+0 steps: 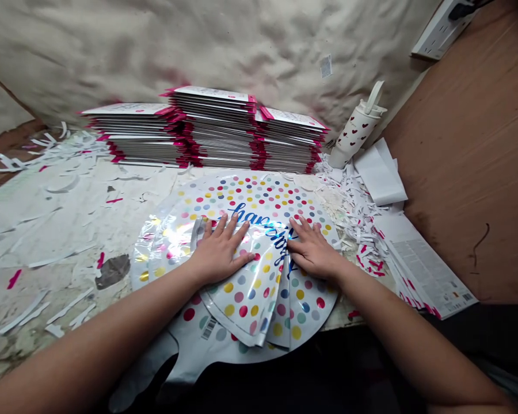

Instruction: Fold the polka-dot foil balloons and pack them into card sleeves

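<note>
Flat, uninflated foil balloons [259,198] with coloured dots and blue "happy" lettering lie overlapping at the table's front edge. On top, one balloon has a folded part [246,293] with layered edges. My left hand [222,250] rests palm down on the left of this folded part, fingers spread. Flat against the foil to the right of the fold, my right hand [313,247] has its fingers apart. A balloon tail [187,365] hangs over the front edge, and a small barcode [208,328] shows near it.
Several stacks of pink-edged flat packs [222,129] stand along the back. A white tumbler with hearts [356,132] leans at the back right. Paper scraps [354,201] litter the table [112,213]. Printed sheets [427,264] lie at right beside a brown panel [470,167].
</note>
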`<move>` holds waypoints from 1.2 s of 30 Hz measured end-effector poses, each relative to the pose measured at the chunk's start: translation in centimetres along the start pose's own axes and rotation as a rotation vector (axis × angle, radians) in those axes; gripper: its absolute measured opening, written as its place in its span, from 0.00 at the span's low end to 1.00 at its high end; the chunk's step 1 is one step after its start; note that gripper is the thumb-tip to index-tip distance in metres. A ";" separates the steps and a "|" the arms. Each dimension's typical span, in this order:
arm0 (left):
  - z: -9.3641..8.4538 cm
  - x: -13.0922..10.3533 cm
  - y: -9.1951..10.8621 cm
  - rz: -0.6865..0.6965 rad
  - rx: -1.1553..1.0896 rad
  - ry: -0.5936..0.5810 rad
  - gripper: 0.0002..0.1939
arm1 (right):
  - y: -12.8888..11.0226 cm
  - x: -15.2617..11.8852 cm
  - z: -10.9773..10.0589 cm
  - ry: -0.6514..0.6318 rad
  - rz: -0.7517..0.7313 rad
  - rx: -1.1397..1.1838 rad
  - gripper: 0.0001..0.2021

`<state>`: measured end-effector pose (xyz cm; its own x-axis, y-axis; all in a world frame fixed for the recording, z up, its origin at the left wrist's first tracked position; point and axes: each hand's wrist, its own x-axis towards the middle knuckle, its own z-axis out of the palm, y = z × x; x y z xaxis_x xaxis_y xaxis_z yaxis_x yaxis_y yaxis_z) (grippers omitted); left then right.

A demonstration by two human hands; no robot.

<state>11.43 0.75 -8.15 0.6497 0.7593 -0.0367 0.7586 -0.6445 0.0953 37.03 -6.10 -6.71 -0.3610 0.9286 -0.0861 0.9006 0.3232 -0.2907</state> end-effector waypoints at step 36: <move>0.5 4.6 4.4 0.586 -0.050 -0.056 0.35 | -2.5 -4.8 2.8 0.317 -0.354 0.139 0.23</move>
<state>17.82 1.34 -8.40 0.9624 0.2712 -0.0162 0.2701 -0.9490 0.1623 35.85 -11.89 -8.22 -0.5282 0.7827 0.3293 0.6871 0.6218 -0.3759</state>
